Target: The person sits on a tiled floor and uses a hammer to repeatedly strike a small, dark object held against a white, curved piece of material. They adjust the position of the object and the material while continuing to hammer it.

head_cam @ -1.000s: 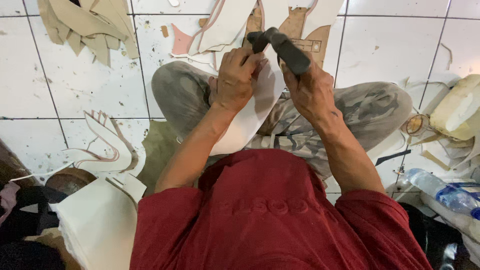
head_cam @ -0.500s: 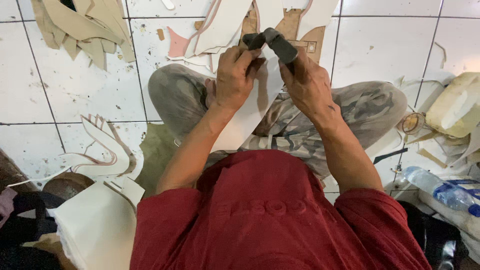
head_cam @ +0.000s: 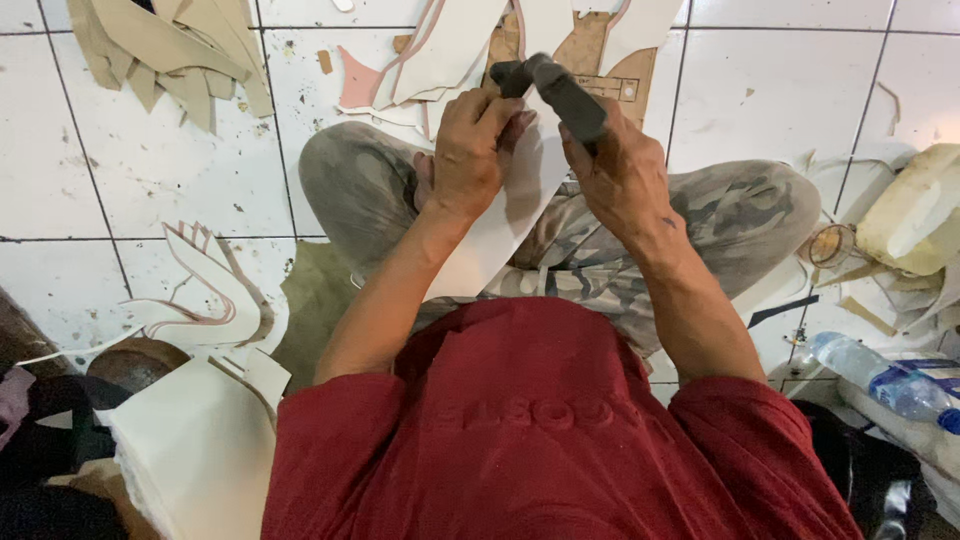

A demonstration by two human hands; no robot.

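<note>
I sit cross-legged on a white tiled floor in a red shirt. My left hand (head_cam: 470,150) presses and grips a white sheet of material (head_cam: 505,225) lying over my lap. My right hand (head_cam: 625,175) is closed around the dark handles of large shears (head_cam: 555,85), whose head sits at the sheet's upper edge next to my left fingers. A brown cardboard pattern (head_cam: 600,70) lies on the floor just beyond the shears. The blades are hidden by my hands.
Tan and white offcuts (head_cam: 165,50) are scattered at the top left. Curved white cut-outs (head_cam: 215,290) and a stack of white sheets (head_cam: 190,460) lie at the left. A plastic bottle (head_cam: 880,375) and a cream container (head_cam: 915,210) are at the right.
Both hands and the shears have stayed close together at the sheet's top edge, shifting only slightly. The white sheet has turned a little in my left hand.
</note>
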